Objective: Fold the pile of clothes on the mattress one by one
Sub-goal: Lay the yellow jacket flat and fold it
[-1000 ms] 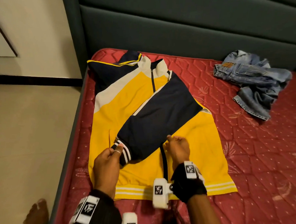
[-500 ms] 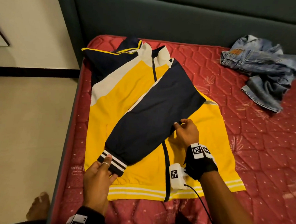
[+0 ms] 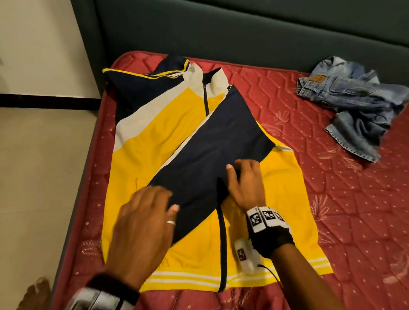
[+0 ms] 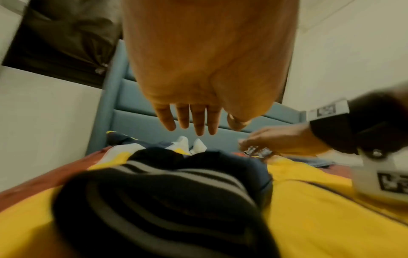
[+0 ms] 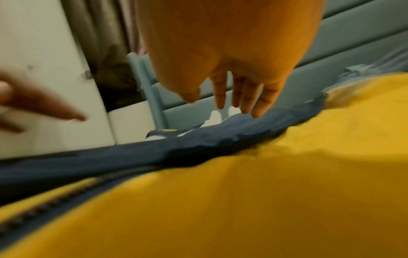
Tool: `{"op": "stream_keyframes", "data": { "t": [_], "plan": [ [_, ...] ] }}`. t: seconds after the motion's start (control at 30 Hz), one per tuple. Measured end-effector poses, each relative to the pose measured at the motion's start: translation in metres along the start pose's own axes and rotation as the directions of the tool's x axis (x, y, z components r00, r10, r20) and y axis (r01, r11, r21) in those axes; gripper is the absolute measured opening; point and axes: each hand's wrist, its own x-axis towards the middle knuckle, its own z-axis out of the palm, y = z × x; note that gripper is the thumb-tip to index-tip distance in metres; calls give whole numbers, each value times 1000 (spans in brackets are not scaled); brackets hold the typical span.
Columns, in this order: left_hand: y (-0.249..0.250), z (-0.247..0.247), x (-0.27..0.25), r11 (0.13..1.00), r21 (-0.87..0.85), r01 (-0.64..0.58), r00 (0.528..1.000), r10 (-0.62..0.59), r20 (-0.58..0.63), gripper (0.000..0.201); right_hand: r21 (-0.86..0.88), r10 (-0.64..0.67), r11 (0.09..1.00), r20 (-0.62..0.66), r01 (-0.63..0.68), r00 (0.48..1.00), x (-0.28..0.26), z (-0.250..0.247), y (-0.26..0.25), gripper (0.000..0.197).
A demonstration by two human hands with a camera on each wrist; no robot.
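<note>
Start at your left: your left hand (image 3: 145,225) hovers flat and a little blurred over the cuff end of the navy sleeve (image 3: 213,155), fingers straight and spread, holding nothing; the left wrist view shows the striped cuff (image 4: 167,176) lying just under the palm with a gap beneath the fingertips. The jacket (image 3: 151,156) lies front-up on the red mattress (image 3: 338,209), collar toward the headboard and hem toward you, so its long axis runs straight away from your body. The sleeve crosses it on a diagonal, from the far right shoulder down to the near left, ending under your left hand. Moving right, your right hand (image 3: 244,183) rests on the sleeve's lower edge near the zip line, fingers slightly bent and pressing the cloth rather than clearly pinching it. Judging by this layout, the other sleeve (image 3: 136,89), still spread at the far left corner, is the next piece to bring in, and your left hand is the nearer one for that reach. Further right, well apart from the jacket, the crumpled jeans (image 3: 353,103) wait near the headboard, closer to your right hand.
</note>
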Motion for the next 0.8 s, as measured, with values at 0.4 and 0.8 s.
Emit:
{"op": "stream_keyframes", "data": {
  "t": [0.4,0.8],
  "plan": [
    [-42,81,23,938,311,-152,935,34,353,92,-373,-140,810,627,453,767,129,51,33,71],
    [-32,95,34,930,365,-50,941,-78,329,81,-416,21,880,519,231,854,256,60,69,64]
  ]
}}
